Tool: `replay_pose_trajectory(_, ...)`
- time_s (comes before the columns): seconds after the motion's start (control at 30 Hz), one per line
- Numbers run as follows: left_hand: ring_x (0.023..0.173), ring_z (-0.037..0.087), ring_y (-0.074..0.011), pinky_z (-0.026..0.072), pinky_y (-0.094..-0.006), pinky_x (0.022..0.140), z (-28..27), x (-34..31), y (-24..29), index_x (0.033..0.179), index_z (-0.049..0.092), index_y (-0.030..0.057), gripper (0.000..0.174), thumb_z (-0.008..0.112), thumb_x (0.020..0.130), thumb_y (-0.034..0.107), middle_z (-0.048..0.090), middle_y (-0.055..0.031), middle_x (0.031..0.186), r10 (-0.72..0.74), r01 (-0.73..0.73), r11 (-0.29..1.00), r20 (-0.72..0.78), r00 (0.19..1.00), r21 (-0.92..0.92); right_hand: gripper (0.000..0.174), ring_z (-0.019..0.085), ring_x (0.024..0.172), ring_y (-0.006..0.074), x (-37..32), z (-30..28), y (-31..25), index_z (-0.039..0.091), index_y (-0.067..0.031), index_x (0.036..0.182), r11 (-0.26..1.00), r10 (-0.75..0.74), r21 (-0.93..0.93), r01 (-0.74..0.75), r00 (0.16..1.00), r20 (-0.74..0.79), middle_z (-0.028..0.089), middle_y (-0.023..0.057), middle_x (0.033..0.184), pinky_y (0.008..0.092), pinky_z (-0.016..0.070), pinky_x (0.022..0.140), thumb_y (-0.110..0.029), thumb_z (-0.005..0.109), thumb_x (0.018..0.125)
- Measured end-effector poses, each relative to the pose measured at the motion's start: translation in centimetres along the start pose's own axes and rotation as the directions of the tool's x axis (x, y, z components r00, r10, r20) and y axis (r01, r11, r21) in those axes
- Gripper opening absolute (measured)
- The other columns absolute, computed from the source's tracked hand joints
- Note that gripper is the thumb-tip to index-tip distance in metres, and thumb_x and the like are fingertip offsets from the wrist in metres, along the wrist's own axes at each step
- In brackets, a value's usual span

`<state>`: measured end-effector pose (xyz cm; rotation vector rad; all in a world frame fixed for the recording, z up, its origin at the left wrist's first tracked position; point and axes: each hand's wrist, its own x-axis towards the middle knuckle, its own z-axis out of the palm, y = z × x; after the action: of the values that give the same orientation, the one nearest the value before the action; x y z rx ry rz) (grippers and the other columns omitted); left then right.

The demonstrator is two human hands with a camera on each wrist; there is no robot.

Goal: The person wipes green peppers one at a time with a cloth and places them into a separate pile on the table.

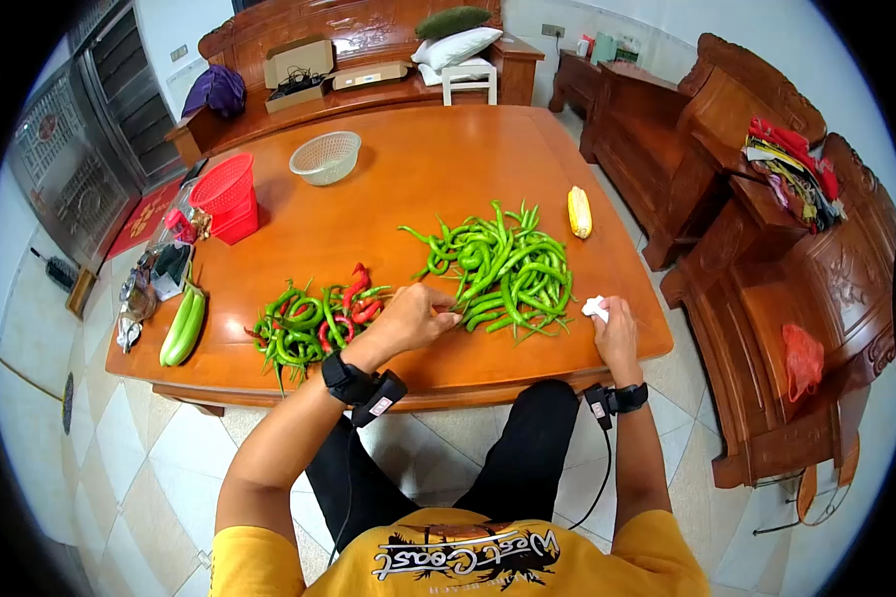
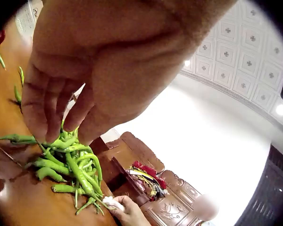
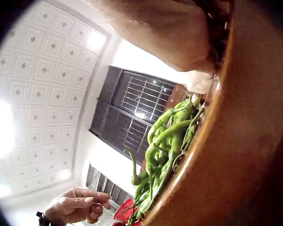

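Observation:
My left hand reaches to the near left edge of a heap of green chili peppers. Its fingers point at the heap, loosely bent, with the thumb close to the index finger; no pepper shows in its grasp in the right wrist view. In the left wrist view the fingertips overlap the nearest peppers. My right hand, at the table's right front, grips a crumpled white tissue. That tissue sits close to the table edge, partly hidden by the fingers. A smaller pile of mixed red and green chilies lies left of my left hand.
A corn cob lies on the right of the wooden table. A pale colander and red baskets stand toward the back left. Green eggplants lie on the left, near jars and bags. Carved wooden benches flank the table.

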<state>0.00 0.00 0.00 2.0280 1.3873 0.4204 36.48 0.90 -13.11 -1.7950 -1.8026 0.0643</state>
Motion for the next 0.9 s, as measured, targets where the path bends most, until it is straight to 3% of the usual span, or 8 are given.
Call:
replay_pose_trajectory(0.17,0.077,0.067,-0.0384,0.0517,-0.0465,0.069,3.2,3.6,-2.7,0.093,0.067,-0.004,0.027,0.07,0.083,0.02,0.068,-0.023,0.084,0.272,-0.253,0.962,-0.245,0.93,0.106,0.043,0.06,0.097,0.0371,-0.8,0.9,-0.1,0.055,-0.0031,0.119,0.993,-0.1,-0.069,0.094,0.991,-0.089,0.058,0.0164,0.102,0.048,0.047,0.077,-0.009,0.072,0.08)
replay_pose_trajectory(0.2,0.095,0.067,-0.0396,0.053,-0.045,0.082,2.2,3.8,-1.2,0.115,0.067,-0.0003,0.04,0.071,0.083,0.023,0.069,-0.0242,0.102,0.116,-0.1,0.977,-0.075,0.99,0.189,0.038,0.059,0.098,0.036,-1.0,0.5,-0.9,0.058,-0.0037,0.119,0.994,-0.096,-0.058,0.092,0.992,-0.077,0.059,0.0165,0.104,0.0469,0.0456,0.078,-0.009,0.069,0.083)
replay_pose_trajectory(0.3,0.095,0.066,-0.04,0.0527,-0.0463,0.083,3.2,4.7,-1.1,0.115,0.068,0.0025,0.04,0.072,0.082,0.025,0.069,-0.0245,0.1,0.072,-0.053,0.95,-0.053,0.996,0.307,0.031,0.058,0.101,0.0346,-1.3,-0.9,-1.4,0.062,-0.0048,0.116,0.997,-0.051,0.062,0.052,0.999,-0.016,0.058,0.0161,0.107,0.0465,0.0439,0.08,-0.01,0.066,0.086)
replay_pose_trajectory(0.4,0.093,0.066,-0.0398,0.0527,-0.0476,0.081,4.2,6.3,-2.2,0.112,0.07,0.006,0.038,0.073,0.081,0.027,0.069,-0.0234,0.097,0.066,-0.037,0.929,-0.064,0.996,0.369,0.027,0.056,0.103,0.0336,-1.6,-0.6,-1.5,0.065,-0.0046,0.114,0.989,-0.149,-0.01,0.15,0.972,-0.182,0.057,0.0158,0.108,0.0457,0.0432,0.082,-0.011,0.063,0.088)
replay_pose_trajectory(0.5,0.078,0.068,-0.0401,0.0542,-0.0489,0.067,4.9,6.4,-2.0,0.085,0.069,-0.0011,0.018,0.068,0.078,0.016,0.069,-0.0241,0.083,0.141,-0.042,0.907,-0.209,0.968,0.418,0.025,0.056,0.105,0.034,-1.8,0.1,-0.7,0.064,-0.0038,0.111,0.991,-0.13,-0.026,0.128,0.972,-0.198,0.056,0.0158,0.109,0.0444,0.0432,0.084,-0.009,0.064,0.087)
replay_pose_trajectory(0.7,0.065,0.064,-0.041,0.0513,-0.0466,0.061,2.3,5.2,-3.1,0.084,0.07,0.0017,0.02,0.07,0.08,0.022,0.061,-0.0272,0.071,0.159,-0.091,0.961,-0.251,0.955,0.262,0.02,0.057,0.099,0.037,-1.5,0.2,0.5,0.062,-0.0011,0.102,0.983,-0.121,0.114,0.14,0.98,-0.161,0.057,0.017,0.106,0.0441,0.0457,0.082,0.001,0.064,0.082)
replay_pose_trajectory(0.77,0.048,0.058,-0.026,0.047,-0.0399,0.05,0.1,2.3,-1.7,0.075,0.066,-0.0024,0.022,0.067,0.085,0.017,0.058,-0.0198,0.059,0.171,-0.137,0.976,-0.209,0.963,0.169,0.02,0.06,0.093,0.0376,-1.2,-0.3,0.6,0.063,0.0007,0.101,0.959,-0.133,0.227,0.172,0.975,-0.177,0.059,0.0186,0.105,0.0429,0.0486,0.081,0.004,0.063,0.082)
replay_pose_trajectory(0.9,0.047,0.054,-0.006,0.0416,-0.0223,0.043,-1.8,-3.8,-0.7,0.08,0.068,0.0004,0.023,0.064,0.094,0.018,0.065,-0.0019,0.064,-0.116,0.141,0.938,0.098,0.988,-0.317,0.019,0.062,0.094,0.0349,-2.0,-2.5,-3.5,0.064,0.0013,0.102,0.885,-0.035,0.453,0.104,0.987,-0.159,0.061,0.0189,0.104,0.0394,0.0501,0.083,0.005,0.062,0.083)
